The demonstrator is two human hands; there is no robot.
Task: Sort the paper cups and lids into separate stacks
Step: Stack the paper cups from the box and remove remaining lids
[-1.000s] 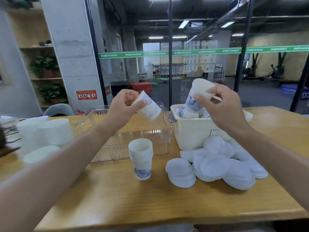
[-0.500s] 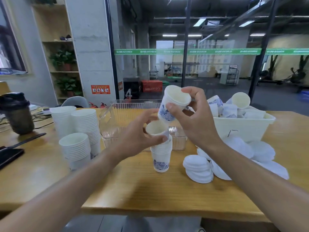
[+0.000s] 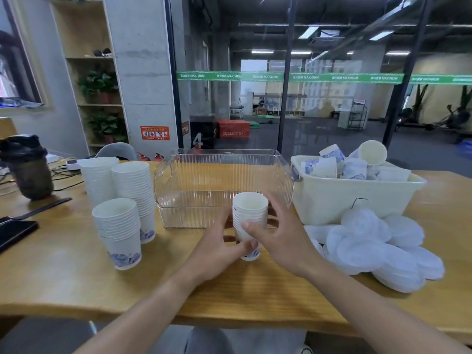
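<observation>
On the table [image 3: 63, 277] stand four cup stacks [image 3: 249, 221], one between both hands [image 3: 255, 241].

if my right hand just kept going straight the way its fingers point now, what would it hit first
Most likely the small cup stack that both hands hold: the right hand points forward and left with its thumb already on it. Past that stands the clear ribbed bin, though depth is hard to judge.

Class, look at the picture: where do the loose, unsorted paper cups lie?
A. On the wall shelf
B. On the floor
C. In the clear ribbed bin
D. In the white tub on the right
D: jumbled cups fill the white tub, while the clear bin shows only bare table through it.
</observation>
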